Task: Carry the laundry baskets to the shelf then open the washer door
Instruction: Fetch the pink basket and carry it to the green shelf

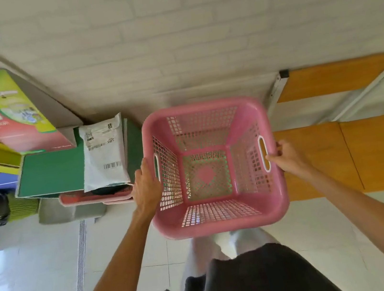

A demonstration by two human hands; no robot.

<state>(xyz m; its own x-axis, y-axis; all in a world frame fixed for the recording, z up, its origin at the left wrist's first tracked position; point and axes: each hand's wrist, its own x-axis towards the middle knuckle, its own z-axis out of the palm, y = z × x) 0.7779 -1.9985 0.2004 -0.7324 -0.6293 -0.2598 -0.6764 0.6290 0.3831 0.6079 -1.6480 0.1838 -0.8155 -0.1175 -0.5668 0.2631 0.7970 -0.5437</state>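
Fingers of both hands were closed on the pink laundry basket (pixel 212 167), one hand to each side handle. Left hand (pixel 146 187) lay flat against the basket's left wall with its fingers wrapped out of sight under the rim beside the white-edged handle slot; right hand (pixel 288 155) pinched the rim at the right slot, thumb on top and fingertips curled beneath. The basket was empty, held level in front of the person's body, above the pale tiled floor (pixel 31 284).

Just to the right of the basket stood the shelf (pixel 353 152), its orange boards in a white metal frame, the lower board about level with the basket's rim. To the left of the basket sat a green box (pixel 52 175) with a white mailer bag (pixel 105 151) on top, and under them what looked like a second pink basket (pixel 93 197), mostly hidden. No washer was in view.

The step in hand seemed to be carrying this basket across to the shelf. To do it well, the grip should stay even on both handles so the basket does not tip, the swing should go rightward away from the green box, and the base should clear the board's front edge before being set down flat.
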